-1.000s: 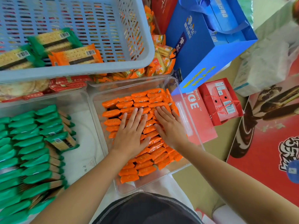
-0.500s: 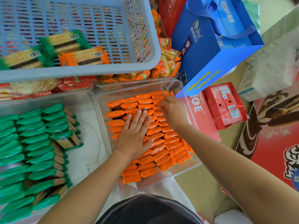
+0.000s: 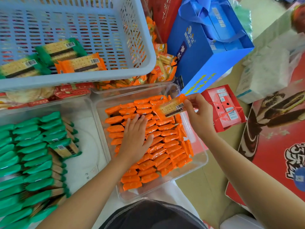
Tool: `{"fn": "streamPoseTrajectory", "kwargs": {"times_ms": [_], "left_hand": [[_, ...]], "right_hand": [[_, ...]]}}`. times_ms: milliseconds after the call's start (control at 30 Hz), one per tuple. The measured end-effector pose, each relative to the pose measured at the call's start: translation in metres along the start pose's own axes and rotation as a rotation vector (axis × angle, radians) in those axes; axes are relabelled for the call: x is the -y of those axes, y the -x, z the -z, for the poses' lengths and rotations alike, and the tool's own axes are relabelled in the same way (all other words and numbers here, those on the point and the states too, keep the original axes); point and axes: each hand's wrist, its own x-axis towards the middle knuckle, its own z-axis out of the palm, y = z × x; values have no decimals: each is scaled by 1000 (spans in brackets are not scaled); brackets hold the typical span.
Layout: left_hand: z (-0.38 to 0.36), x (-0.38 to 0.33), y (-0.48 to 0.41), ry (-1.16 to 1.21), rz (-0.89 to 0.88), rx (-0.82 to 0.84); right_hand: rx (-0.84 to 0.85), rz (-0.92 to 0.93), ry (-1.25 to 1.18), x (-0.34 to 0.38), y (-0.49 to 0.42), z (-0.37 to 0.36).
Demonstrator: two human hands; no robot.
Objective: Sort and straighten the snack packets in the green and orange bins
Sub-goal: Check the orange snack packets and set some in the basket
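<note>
The left hand (image 3: 135,138) lies palm down, fingers straight and close together, thumb spread to the side, pressing flat on the orange rows (image 3: 165,146). Its bare forearm reaches in from the lower left. The right hand (image 3: 198,113) is raised, thumb and curled fingers pinching one end of an orange packet (image 3: 172,107). Its bare forearm comes in from the lower right.

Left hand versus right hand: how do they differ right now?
The left hand lies flat, fingers straight, on the orange rows; the right hand has curled fingers. The left hand holds nothing; the right hand pinches one packet, face up, over the bin's far right corner. Both are over the orange bin.
</note>
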Motion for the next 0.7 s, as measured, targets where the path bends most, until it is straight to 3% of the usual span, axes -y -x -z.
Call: {"fn": "streamPoseTrajectory", "kwargs": {"times_ms": [100,267,367,467,700], "left_hand": [[14,-27,-3,433,129,-159],[29,-59,-10,1059,317,-97],[33,-63,-5,1203,368,-15],[30,-62,1,1166,323,22],[31,-51,10,1278,405,-26]], "right_hand": [[25,-237,-202,1,11,6],[-10,-445,-320,1,29,9],[-50,-465,-281,-3,37,10],[-31,-482,-292,-4,42,9],[273,-523,-583,-3,52,23]]}}
